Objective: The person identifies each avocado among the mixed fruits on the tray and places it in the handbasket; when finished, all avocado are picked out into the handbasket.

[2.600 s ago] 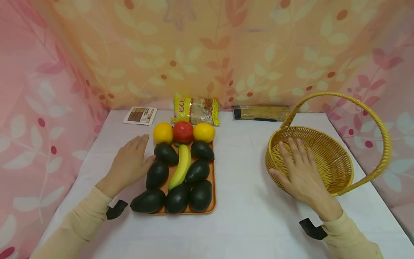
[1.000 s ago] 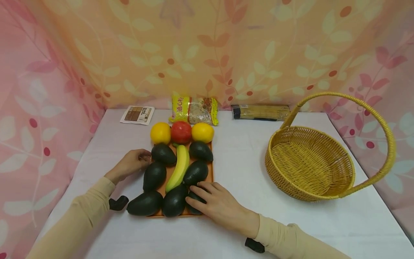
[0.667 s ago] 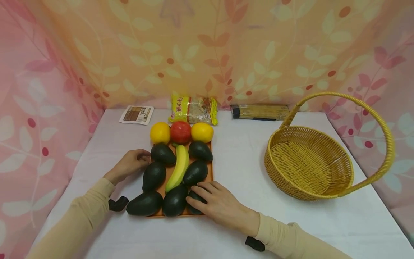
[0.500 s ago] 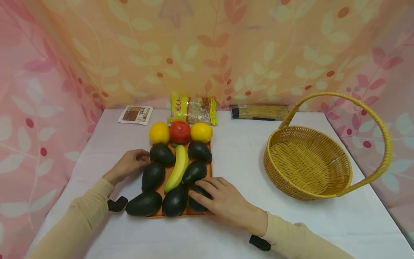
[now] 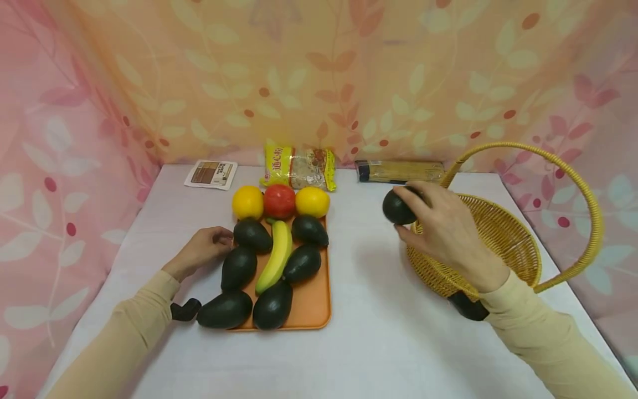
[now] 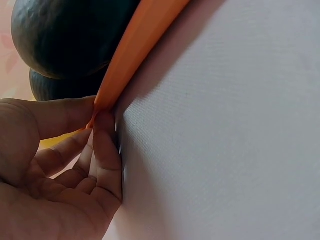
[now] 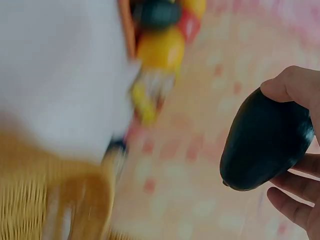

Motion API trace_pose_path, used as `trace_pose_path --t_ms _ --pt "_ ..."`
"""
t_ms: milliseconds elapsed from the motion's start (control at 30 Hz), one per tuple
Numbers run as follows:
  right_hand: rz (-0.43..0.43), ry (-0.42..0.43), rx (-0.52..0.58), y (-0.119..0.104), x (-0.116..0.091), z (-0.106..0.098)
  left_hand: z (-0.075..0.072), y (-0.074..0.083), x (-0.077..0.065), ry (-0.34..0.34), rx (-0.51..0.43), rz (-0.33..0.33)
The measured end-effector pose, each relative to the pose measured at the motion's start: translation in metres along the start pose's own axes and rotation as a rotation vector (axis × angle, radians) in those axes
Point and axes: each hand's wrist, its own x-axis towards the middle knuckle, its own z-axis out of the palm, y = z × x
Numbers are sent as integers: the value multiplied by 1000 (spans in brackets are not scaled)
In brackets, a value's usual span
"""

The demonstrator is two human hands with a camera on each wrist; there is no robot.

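Observation:
My right hand (image 5: 448,230) holds a dark green avocado (image 5: 396,208) in the air at the near left rim of the yellow wicker basket (image 5: 510,238). In the right wrist view the thumb and fingers grip this avocado (image 7: 265,142). At the left side of the orange tray (image 5: 315,302), my left hand (image 5: 201,252) rests low on the table. The left wrist view shows its thumb and forefinger pinching the tray's rim (image 6: 142,42). Several more avocados (image 5: 273,305) lie on the tray around a banana (image 5: 276,257). The tray's lower right corner is bare.
Two yellow fruits, one being the right-hand one (image 5: 312,202), flank a red fruit (image 5: 279,201) at the tray's far end. Behind stand a yellow pasta bag (image 5: 299,168), a white packet (image 5: 211,174) and a long noodle pack (image 5: 399,172). The basket's tall handle (image 5: 593,216) arches on the right.
My right hand first left the basket for the tray's lower right avocado. It has since lifted that avocado and carried it right and away to the basket. My left hand moved to the tray's rim and stays there.

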Motion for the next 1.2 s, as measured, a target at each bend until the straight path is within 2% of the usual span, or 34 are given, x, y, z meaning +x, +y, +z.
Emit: trace_pose_path --t_ms 133,300,400,500,733,900,1200 --pt "145 -37 -65 44 -7 -7 1 -1 -1 15 -11 21" --pt "325 -196 -137 81 -22 -8 1 -3 1 8 -3 2" --pt "413 -309 -156 96 -30 -5 2 -3 2 4 3 -4" --pt "462 -400 -176 108 -34 1 1 -3 3 0 11 -9" --pt "605 -646 -151 130 -37 11 2 -2 5 -2 17 -13" --pt "620 -786 -136 142 -35 19 3 -2 6 -6 9 -11" --pt "564 -866 -111 144 -41 35 1 -1 5 -36 -6 -54"
